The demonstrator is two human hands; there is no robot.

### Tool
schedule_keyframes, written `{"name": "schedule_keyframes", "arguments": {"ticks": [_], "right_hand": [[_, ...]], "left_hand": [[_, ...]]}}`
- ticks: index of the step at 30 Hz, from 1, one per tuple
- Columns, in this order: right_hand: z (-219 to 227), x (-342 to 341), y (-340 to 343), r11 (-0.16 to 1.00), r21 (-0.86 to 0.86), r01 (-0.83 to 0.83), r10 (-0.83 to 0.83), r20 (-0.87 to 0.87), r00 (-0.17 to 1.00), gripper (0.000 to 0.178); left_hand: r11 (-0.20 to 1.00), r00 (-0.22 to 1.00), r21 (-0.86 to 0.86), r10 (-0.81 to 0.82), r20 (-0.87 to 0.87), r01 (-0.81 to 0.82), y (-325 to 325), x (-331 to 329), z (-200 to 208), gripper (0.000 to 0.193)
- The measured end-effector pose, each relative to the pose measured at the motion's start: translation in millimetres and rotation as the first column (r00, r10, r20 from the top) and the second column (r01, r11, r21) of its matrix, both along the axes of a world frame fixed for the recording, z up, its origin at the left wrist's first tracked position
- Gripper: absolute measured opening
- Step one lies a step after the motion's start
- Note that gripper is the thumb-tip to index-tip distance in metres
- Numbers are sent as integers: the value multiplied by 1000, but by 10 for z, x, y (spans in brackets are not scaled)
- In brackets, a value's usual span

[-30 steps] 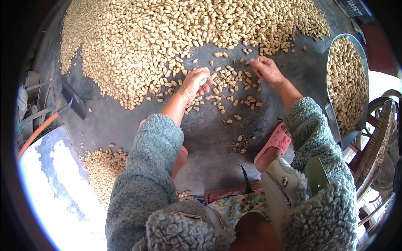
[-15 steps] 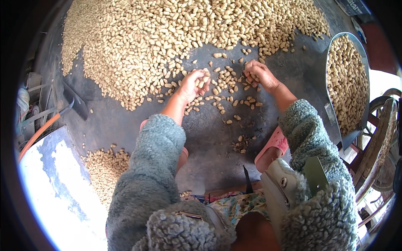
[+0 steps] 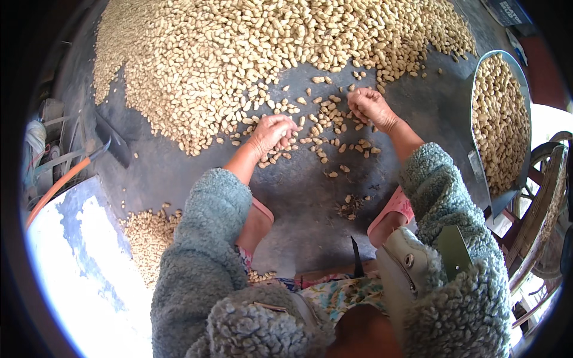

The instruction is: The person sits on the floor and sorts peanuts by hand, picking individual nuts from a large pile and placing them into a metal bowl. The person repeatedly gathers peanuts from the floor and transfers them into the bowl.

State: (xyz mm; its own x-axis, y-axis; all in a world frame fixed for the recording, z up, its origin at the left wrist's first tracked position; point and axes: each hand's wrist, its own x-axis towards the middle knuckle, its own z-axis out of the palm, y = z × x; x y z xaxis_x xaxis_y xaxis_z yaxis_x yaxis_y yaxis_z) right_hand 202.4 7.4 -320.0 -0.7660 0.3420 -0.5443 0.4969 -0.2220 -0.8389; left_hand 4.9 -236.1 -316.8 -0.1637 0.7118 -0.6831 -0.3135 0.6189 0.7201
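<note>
Both hands curled over loose peanuts (image 3: pixel 325 128): left hand (image 3: pixel 271 132); right hand (image 3: pixel 369 106); grip unclear.

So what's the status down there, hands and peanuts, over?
Left hand and right hand both curled over scattered peanuts on the dark floor; grip can't be made out. Big peanut pile just beyond. Filled metal tray at right. Nothing between hands and pile.

— Any packages, labels, signs or screens here?
— Only one: a dark flat rectangular package with pale print (image 3: pixel 510 11) at the top right edge, lying on the ground just beyond the peanut heap. No screens or signs.
</note>
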Motion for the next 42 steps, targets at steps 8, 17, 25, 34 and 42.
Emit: {"name": "schedule_keyframes", "arguments": {"ticks": [8,17,25,34,42], "right_hand": [[-4,-284,-431,403,824,-398,239,325,915,24],[64,-303,-271,925,-380,28,-58,-67,996,15],[16,-936,-1019,461,828,-319,400,127,907,23],[121,-785,-857,988,-152,-2,7,29,1000,28],[748,-870,-1436,814,580,-2,274,-382,883,16]], "left_hand": [[993,452,-100,-60,-890,-66,49,-153,-226,19],[953,939,-8,298,-169,-304,-76,-514,-264,16],[999,723,46,45,-689,-17,-89,-476,-335,14],[964,956,38,253,150,-262,43,-483,-176,24],[911,731,21,316,605,-411,-25,131,53,34]]}}
